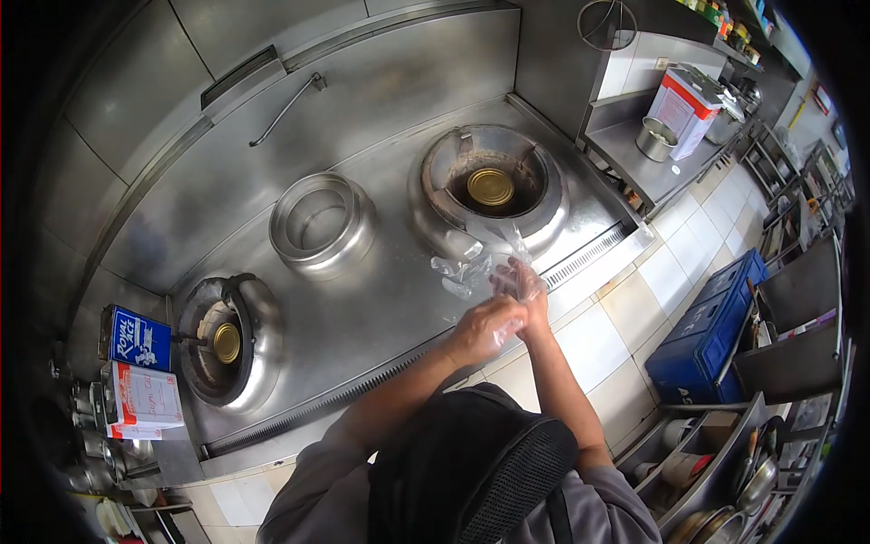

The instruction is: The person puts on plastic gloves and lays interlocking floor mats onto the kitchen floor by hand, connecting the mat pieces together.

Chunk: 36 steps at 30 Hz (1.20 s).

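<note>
- While the head view looks down on a steel stove, the left hand (485,328) is curled closed on the cuff end of a clear plastic glove (497,257), just beside the right wrist.
- The right hand (524,288) is against the glove, fingers partly bent and covered by plastic; whether it grips cannot be told.
- The glove's loose, crinkled fingers spread out in front of the hands, over the near rim of the right burner (544,218).
- A gold disc (490,187) sits inside that burner; another (227,344) sits in the left burner (260,331).
- Between the burners stands a steel ring (359,238).
- Left of the left burner are a blue box (140,338) and a red-and-white tin (147,401).
- On the side counter (634,163), a pot (656,141) stands beside another tin (681,113).
- A blue crate (702,335) is at the right.
</note>
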{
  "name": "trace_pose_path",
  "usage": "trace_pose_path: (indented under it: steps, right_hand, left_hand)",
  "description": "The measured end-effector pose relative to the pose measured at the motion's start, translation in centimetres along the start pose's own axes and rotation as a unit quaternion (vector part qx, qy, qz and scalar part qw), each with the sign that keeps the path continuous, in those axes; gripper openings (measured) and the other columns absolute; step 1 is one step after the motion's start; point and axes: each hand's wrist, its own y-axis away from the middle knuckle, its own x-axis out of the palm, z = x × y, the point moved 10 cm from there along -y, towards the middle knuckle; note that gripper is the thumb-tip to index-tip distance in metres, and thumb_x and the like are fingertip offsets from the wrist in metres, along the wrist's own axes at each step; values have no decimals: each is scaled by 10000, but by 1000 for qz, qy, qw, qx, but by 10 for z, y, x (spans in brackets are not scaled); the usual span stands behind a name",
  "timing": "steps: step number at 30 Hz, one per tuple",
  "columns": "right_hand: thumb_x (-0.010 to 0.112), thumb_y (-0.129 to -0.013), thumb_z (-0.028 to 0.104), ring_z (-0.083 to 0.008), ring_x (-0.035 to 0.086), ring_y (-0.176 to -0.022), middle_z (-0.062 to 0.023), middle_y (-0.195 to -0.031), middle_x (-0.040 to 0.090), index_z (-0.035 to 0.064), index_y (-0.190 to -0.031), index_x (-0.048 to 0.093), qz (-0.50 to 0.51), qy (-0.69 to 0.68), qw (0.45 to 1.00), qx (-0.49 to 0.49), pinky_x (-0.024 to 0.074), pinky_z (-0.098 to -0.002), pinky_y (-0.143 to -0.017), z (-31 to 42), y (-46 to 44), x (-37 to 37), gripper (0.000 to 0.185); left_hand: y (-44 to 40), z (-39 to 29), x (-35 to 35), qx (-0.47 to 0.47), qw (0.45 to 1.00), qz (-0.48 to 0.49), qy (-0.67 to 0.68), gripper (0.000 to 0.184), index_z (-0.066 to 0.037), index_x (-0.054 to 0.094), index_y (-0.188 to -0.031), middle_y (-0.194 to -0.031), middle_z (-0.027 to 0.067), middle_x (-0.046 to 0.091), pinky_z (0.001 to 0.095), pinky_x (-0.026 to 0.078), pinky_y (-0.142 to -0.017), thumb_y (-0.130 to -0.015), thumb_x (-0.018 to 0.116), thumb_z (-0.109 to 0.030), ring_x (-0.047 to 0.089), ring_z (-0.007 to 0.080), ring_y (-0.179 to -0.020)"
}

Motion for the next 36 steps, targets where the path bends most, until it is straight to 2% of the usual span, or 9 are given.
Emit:
trace_pose_path:
  steps: [2, 5, 8, 10, 12, 16, 21, 27, 36]
  right_hand:
    - [554, -1028, 518, -283, 640, -1169, -190, -1318, 612, -23, -1461, 474, -27, -17, 998, 45, 504, -400, -974, -14, -7, -16, 698]
    - [507, -998, 654, -314, 545, -1304, -196, -1451, 519, -13, -1515, 407, -13, -33, 998, 60, 411, -433, -1107, -15, -4, -8, 850]
    - [476, -999, 674, -304, 450, -1395, -172, -1519, 455, -12, -1580, 281, 70, -48, 995, 45, 360, -419, -1169, -8, 3, 2, 921]
    - [457, -1019, 647, -299, 453, -1394, -173, -1518, 455, -11, -1579, 287, 103, -57, 990, 73, 360, -425, -1171, 4, 14, 15, 880]
    - [434, -1067, 552, -271, 493, -1346, -167, -1453, 510, 4, -1576, 303, 132, -77, 984, 88, 384, -416, -1152, 6, 19, 26, 759]
    - [432, -1093, 453, -255, 591, -1185, -162, -1301, 599, 17, -1558, 347, 85, -87, 992, 45, 482, -398, -1041, 6, 11, 11, 644]
    - [439, -1099, 424, -263, 664, -1022, -168, -1160, 672, 1, -1478, 449, 9, -82, 996, -21, 547, -391, -920, 22, 8, -6, 568]
    - [495, -1072, 472, -288, 672, -1042, -176, -1134, 705, -38, -1309, 571, -19, -138, 990, 5, 543, -419, -937, 25, 15, 2, 567]
    - [548, -1073, 327, -259, 670, -983, -111, -1132, 666, 0, -1282, 586, -24, -112, 993, 8, 561, -387, -877, 27, 9, -5, 390]
  left_hand:
    - [11, -1, 22, 50, 998, 27, -5, 194, -61, 585, -1066, -972, 132, 631, 420, 528, -786, -909, 699, -50, 646, 341, -874]
    - [19, 37, 22, -166, 985, -36, 28, 328, -52, 552, -1166, -1016, 140, 633, 414, 529, -815, -910, 746, -118, 654, 324, -923]
    - [-1, 31, -6, -151, 982, -113, -32, 372, -26, 518, -1161, -1062, 171, 632, 429, 530, -814, -920, 759, -174, 662, 342, -973]
    - [-8, 35, -10, -114, 982, -134, -74, 339, -14, 526, -1166, -1058, 196, 650, 444, 541, -787, -939, 729, -163, 675, 386, -938]
    - [-7, 56, 5, -148, 984, -75, -66, 317, -13, 539, -1186, -1043, 209, 662, 443, 546, -796, -954, 702, -155, 676, 407, -928]
    - [-6, 55, 21, -131, 989, -45, -54, 229, -11, 574, -1155, -997, 222, 676, 449, 544, -805, -979, 653, -134, 670, 436, -923]
    - [-11, 46, 20, -103, 988, -26, 108, 171, -10, 593, -1109, -987, 198, 674, 426, 535, -806, -994, 632, -131, 679, 388, -914]
    - [-10, 38, 27, -109, 987, 31, 114, 195, -33, 597, -1109, -986, 169, 661, 411, 516, -822, -1028, 593, -210, 665, 352, -921]
    - [-3, 42, 31, -93, 988, 60, 105, 200, -48, 569, -1108, -998, 166, 652, 430, 505, -827, -1038, 570, -236, 646, 374, -928]
